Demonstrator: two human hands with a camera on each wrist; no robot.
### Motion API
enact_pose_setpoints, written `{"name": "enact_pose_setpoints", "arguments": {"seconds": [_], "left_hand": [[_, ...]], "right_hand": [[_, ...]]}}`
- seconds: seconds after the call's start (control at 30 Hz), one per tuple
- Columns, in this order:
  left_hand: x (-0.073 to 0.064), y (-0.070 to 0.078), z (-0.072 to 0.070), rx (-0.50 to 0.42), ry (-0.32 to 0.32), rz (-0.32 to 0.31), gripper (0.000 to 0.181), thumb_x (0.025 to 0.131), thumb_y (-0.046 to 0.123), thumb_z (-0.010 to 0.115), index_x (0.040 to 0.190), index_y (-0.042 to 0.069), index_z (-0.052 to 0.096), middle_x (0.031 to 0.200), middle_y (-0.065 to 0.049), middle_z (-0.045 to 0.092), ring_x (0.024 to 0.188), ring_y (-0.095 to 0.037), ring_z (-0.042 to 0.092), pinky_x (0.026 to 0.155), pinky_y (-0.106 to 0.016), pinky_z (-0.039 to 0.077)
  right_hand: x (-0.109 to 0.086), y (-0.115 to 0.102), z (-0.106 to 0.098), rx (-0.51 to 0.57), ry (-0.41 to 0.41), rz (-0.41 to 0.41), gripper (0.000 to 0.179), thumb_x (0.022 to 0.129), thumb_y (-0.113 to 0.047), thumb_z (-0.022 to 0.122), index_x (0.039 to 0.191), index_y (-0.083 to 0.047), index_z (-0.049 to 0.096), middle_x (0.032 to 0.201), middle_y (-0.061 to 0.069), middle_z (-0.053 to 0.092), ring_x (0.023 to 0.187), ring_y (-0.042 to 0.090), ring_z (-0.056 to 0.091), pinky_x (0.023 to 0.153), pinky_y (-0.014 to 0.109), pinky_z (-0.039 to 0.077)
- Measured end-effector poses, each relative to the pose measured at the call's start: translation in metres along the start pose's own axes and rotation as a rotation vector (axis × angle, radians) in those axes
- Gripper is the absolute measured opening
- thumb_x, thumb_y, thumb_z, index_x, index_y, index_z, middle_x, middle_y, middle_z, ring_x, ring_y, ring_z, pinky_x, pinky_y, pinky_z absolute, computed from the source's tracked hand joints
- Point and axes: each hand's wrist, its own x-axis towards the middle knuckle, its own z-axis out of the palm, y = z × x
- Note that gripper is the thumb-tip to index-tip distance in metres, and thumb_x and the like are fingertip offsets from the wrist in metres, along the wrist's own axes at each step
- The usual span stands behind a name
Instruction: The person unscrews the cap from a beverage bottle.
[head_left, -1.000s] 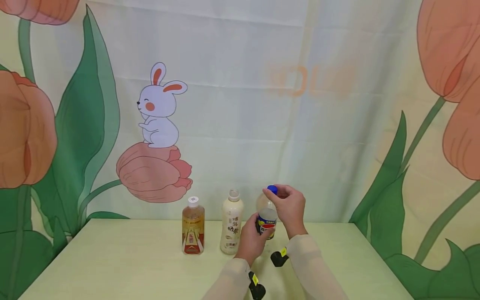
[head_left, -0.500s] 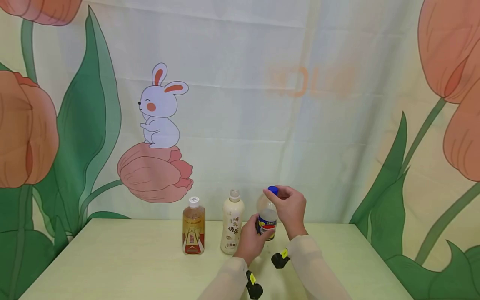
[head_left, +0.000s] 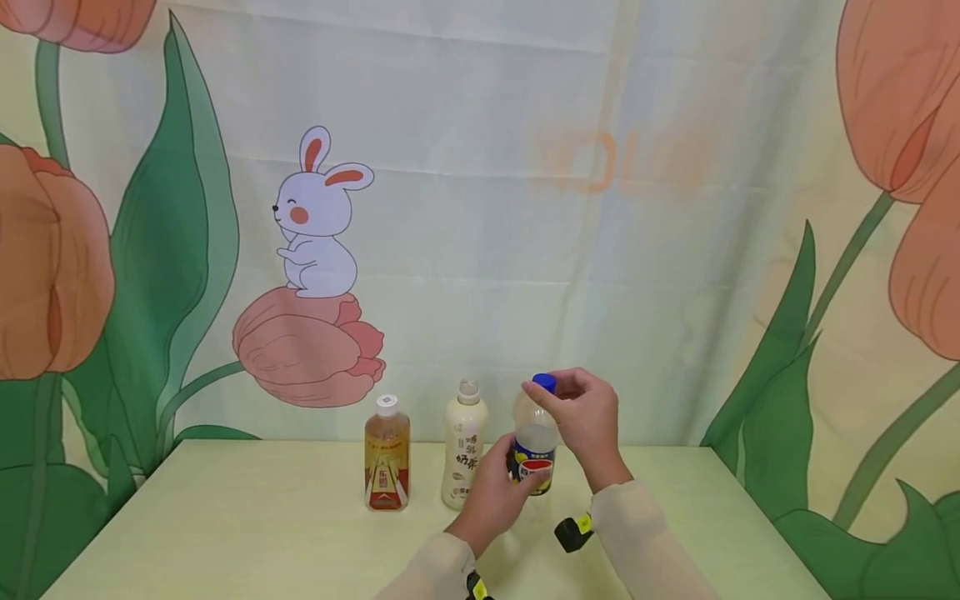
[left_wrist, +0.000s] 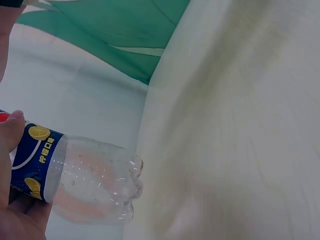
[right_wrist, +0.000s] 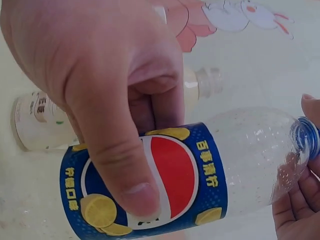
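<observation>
My left hand grips a clear plastic Pepsi bottle around its blue label, with the thumb lying across the front. In the right wrist view that thumb covers part of the label. At the top, the thumb and fingers of my right hand pinch the blue cap. The bottle is upright and looks almost free of liquid. Its clear base shows in the left wrist view, close to the table surface; I cannot tell whether they touch.
Left of the hands stands a cream milk-tea bottle without a visible coloured cap. Farther left is an amber bottle with a white cap. All are on a pale table before a printed curtain.
The Pepsi bottle has come down slightly with my left hand, whose forearm has shifted left. My right wrist has moved a little right while the fingers stay at the cap.
</observation>
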Motion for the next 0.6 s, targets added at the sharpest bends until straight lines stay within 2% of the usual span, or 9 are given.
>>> {"name": "enact_pose_setpoints", "arguments": {"seconds": [0.23,0.4,0.6], "left_hand": [[-0.021,0.000,-0.031,0.014,-0.060,0.052,0.064,0.090,0.038,0.079,0.143,0.013,0.051,0.137,-0.006,0.064,0.128,-0.029,0.062,0.110,-0.054,0.050],[-0.038,0.001,-0.056,0.028,-0.073,0.054,0.069,0.088,0.040,0.081,0.144,0.013,0.051,0.138,-0.008,0.064,0.128,-0.031,0.062,0.108,-0.054,0.052],[-0.056,0.006,-0.076,-0.011,-0.101,0.066,0.073,0.085,0.043,0.083,0.143,0.013,0.052,0.137,-0.009,0.065,0.126,-0.031,0.064,0.107,-0.052,0.054]], "right_hand": [[-0.018,-0.021,0.006,0.008,-0.074,-0.018,0.040,0.076,-0.046,0.090,0.094,-0.014,0.074,0.087,0.005,0.073,0.084,0.022,0.065,0.074,0.034,0.056],[-0.032,-0.035,0.010,0.020,-0.127,-0.065,0.033,0.077,-0.042,0.090,0.089,-0.016,0.073,0.085,0.002,0.071,0.083,0.021,0.065,0.076,0.036,0.054],[-0.043,-0.047,0.018,0.068,-0.168,-0.109,0.028,0.077,-0.034,0.091,0.088,-0.016,0.073,0.087,0.002,0.070,0.082,0.021,0.065,0.079,0.038,0.054]]}}
